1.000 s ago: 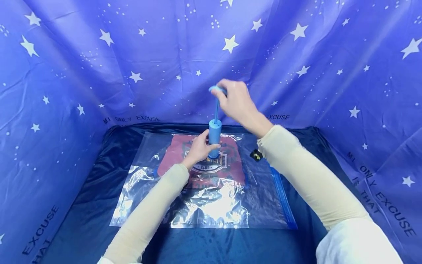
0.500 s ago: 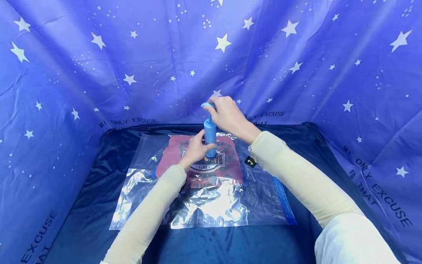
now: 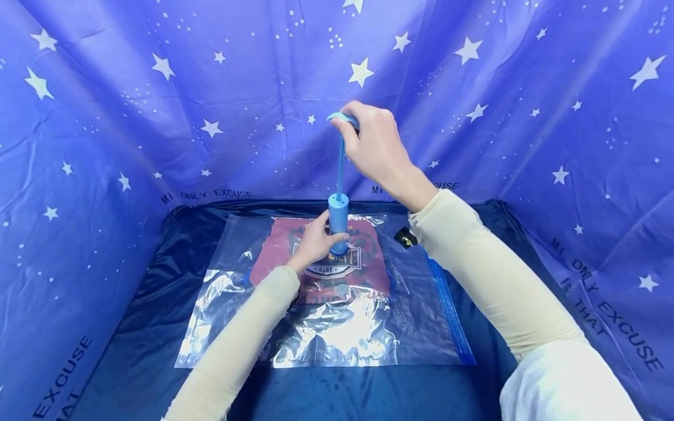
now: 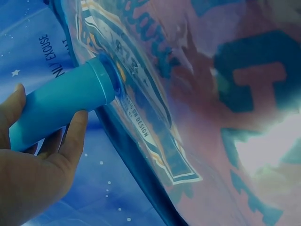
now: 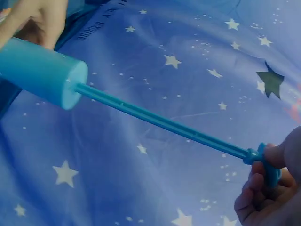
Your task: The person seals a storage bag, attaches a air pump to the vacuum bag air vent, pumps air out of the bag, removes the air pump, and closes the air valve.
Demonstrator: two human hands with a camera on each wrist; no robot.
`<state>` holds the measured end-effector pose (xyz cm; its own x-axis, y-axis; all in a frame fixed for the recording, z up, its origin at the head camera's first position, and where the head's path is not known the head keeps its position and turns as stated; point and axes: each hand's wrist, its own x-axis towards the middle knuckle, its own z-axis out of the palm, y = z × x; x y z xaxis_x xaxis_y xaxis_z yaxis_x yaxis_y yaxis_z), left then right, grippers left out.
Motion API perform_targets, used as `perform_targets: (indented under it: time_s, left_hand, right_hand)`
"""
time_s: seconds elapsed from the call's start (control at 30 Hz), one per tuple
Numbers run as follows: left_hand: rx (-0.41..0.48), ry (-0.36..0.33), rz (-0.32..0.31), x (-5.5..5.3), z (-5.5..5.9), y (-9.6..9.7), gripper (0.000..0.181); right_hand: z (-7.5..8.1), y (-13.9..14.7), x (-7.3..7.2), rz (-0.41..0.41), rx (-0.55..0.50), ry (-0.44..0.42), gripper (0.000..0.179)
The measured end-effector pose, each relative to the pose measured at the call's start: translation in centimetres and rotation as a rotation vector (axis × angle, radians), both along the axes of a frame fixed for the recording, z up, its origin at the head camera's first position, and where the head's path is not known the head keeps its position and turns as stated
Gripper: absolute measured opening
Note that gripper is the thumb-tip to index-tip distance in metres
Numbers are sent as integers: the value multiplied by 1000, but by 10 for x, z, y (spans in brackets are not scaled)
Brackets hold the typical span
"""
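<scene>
A blue hand pump (image 3: 339, 213) stands upright on a clear plastic storage bag (image 3: 421, 327), its base over the bag's upper middle. My left hand (image 3: 316, 238) grips the pump's barrel; in the left wrist view the barrel (image 4: 61, 101) meets a round blue valve (image 4: 110, 70) on the bag. With its fingers curled round the pump handle, my right hand (image 3: 376, 140) holds it high above the barrel. The thin rod (image 5: 164, 123) is drawn far out in the right wrist view. Inside the bag lies a folded red garment (image 3: 274, 251) with a printed badge.
The bag lies on a dark blue cloth (image 3: 137, 327). A blue zip strip (image 3: 447, 310) runs along its right edge. Near my right sleeve is a small black item (image 3: 405, 237) with a yellowish mark. Star-printed blue curtains (image 3: 253, 76) enclose the back and both sides.
My right hand pushed the handle down towards the barrel, then drew it up again, higher than a second ago. The left hand keeps its grip on the barrel.
</scene>
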<state>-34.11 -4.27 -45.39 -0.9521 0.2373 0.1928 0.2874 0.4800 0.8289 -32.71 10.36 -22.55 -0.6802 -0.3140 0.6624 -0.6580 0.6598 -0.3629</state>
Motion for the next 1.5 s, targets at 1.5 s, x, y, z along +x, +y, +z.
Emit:
perform_targets:
  time_s: [1.5]
  left_hand:
    - [-27, 19, 6, 3, -2, 3, 57]
  right_hand:
    - [-96, 0, -13, -27, 174, -288, 24]
